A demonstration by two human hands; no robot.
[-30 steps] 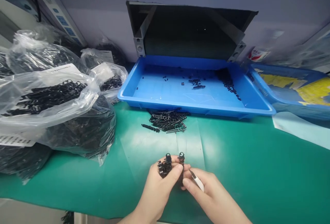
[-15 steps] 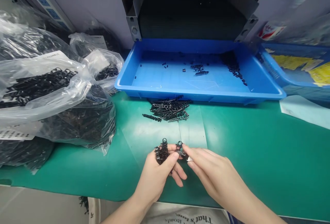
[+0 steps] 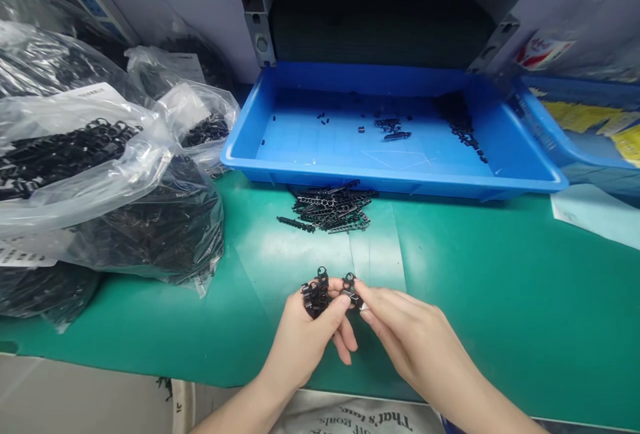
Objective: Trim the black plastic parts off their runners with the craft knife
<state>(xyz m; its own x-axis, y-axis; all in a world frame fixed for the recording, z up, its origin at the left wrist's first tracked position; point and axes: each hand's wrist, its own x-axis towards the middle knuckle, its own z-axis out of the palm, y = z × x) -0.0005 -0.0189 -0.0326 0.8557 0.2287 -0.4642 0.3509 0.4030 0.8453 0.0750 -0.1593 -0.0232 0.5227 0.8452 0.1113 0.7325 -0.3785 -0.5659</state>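
Observation:
My left hand point(image 3: 313, 331) is closed around a bunch of small black plastic parts point(image 3: 316, 294), and its thumb and index finger pinch one more black part point(image 3: 350, 287). From the right, my right hand point(image 3: 413, 324) touches that same part, its thumb and index finger pinched together on something small and white point(image 3: 364, 306). Beyond the hands, a pile of black toothed strips point(image 3: 333, 207) lies on the green mat point(image 3: 465, 267). The blue tray point(image 3: 400, 184) behind the pile holds scattered black bits.
Clear plastic bags point(image 3: 155, 221) full of black parts crowd the left side. At the right stand another blue bin point(image 3: 545, 134) with yellow items and a pale blue sheet point(image 3: 595, 214). A dark panel point(image 3: 375, 14) rises behind the tray.
The view has shifted slightly, so the tray appears a little higher. Both hands remain close together at the same part, with my left hand's lower fingers slightly more drawn in.

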